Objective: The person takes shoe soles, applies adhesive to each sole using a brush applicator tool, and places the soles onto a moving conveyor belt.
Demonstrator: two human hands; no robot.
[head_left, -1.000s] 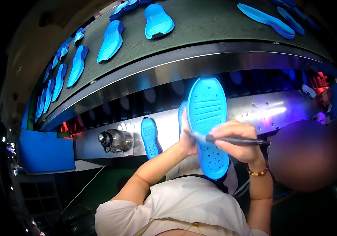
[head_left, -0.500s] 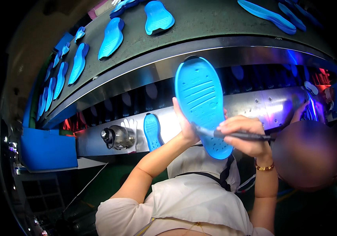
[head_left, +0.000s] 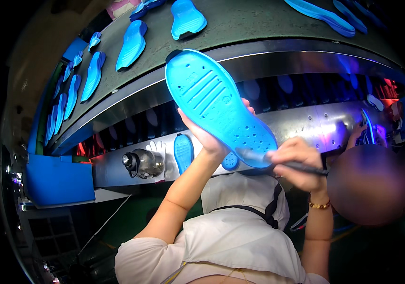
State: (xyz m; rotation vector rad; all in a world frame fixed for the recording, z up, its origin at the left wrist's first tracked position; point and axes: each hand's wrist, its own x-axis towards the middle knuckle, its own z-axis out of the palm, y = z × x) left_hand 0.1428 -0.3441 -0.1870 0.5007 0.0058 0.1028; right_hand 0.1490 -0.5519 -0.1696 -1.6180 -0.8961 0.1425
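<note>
A bright blue shoe sole [head_left: 207, 97] with a black tab at its far end is held up in my left hand [head_left: 204, 135]. The fingers wrap round it from beneath, some tips showing at its right edge. Its ridged, holed face is turned up toward me. My right hand [head_left: 299, 158] grips the dark handle of a brush [head_left: 306, 168]. The pale brush head, smeared by motion, lies over the near end of the sole. A second blue sole [head_left: 183, 152] lies on the metal ledge [head_left: 110, 173], and another blue piece [head_left: 230, 162] shows partly behind my left wrist.
Beyond the ledge runs a dark green conveyor belt [head_left: 240, 28] carrying several blue soles [head_left: 131, 45]. A clear bottle with a black lid [head_left: 143, 163] stands beside a white glove [head_left: 157, 149]. A blue box [head_left: 58, 180] sits at the left; another person [head_left: 370, 184] is close on the right.
The held sole has tilted, its far end swinging left and nearer to me. The brush has moved from the sole's middle to its near end.
</note>
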